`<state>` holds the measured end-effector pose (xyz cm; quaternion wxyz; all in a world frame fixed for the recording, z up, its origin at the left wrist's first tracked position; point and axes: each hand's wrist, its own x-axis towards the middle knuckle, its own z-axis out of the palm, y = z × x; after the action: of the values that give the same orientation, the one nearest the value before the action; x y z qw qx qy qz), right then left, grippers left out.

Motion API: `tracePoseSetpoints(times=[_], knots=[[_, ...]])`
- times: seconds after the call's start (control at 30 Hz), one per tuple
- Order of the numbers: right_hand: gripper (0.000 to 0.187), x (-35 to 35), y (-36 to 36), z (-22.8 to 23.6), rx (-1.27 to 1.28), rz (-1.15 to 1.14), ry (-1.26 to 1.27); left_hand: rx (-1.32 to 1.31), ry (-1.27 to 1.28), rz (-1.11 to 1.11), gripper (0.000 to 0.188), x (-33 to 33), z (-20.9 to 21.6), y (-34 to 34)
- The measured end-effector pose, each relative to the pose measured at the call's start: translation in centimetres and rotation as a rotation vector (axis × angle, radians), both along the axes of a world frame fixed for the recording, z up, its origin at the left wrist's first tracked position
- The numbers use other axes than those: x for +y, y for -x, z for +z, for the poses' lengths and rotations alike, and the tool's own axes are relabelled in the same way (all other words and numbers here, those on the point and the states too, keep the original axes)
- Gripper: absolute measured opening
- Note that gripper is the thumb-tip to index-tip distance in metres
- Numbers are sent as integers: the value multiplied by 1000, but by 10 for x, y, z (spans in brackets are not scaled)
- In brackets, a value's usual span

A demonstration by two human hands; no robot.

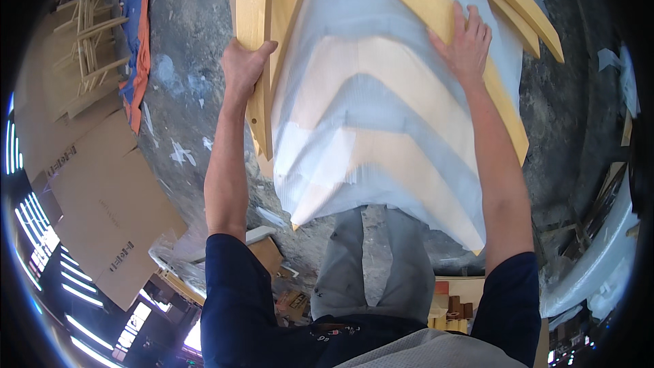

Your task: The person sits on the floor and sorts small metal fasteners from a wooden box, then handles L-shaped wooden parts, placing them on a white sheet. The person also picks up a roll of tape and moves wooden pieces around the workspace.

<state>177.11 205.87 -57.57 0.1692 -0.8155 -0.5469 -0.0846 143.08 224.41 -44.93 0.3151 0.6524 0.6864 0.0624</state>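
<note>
My left hand (244,68) is closed round the edge of a long yellowish wooden piece (255,0), its thumb lying across the near face. My right hand (466,44) lies on a curved wooden piece (505,112), with the fingers stretched along it and the thumb apart at its inner edge. This curved piece arches over a white translucent sheet (381,116). Through the sheet show more V-shaped wooden pieces, stacked one before another, with bare tips (478,252) poking out at the near edge. Further curved wooden bars (528,7) lie beyond my right hand.
Large flattened cardboard (112,211) lies on the left. Behind it are a wooden frame (95,34) and a blue and orange tarp (139,34). Plastic-wrapped material (593,259) is at the right. White scraps (182,153) dot the dark, stained floor (187,0).
</note>
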Motion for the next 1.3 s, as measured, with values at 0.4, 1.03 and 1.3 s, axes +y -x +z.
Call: tracePoseSetpoints(times=[0.4,1.03,1.3], knots=[[77,-81,-51,16,-170,-116,91,17,7,-123,63,-75,-51,99],[69,-277,-32,38,326,-381,480,436,-123,-136,61,-71,-94,123],[61,-289,-12,58,335,-465,515,58,-663,-109,70,-111,-78,34]])
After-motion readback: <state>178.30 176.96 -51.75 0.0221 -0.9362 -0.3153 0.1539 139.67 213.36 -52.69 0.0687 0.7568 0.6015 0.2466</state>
